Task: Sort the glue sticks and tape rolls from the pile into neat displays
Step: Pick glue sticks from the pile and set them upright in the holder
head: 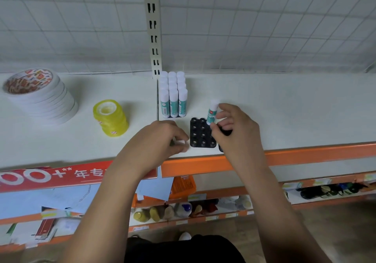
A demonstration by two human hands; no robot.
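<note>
On the white shelf, my right hand (234, 128) pinches a white and teal glue stick (212, 112) upright over the far right corner of a black holder tray (201, 133) with empty round sockets. My left hand (162, 138) grips another white glue stick (181, 145) just left of that tray. Behind it stands a full block of several glue sticks (174, 98). A stack of yellow clear tape rolls (110, 118) stands further left. A leaning stack of flat white tape rolls (43, 96) is at the far left.
The shelf has an orange front edge (305, 155) and a white slotted upright post (153, 28) at the back against a wire grid. A red banner (61, 175) hangs below left. Lower shelves hold assorted goods.
</note>
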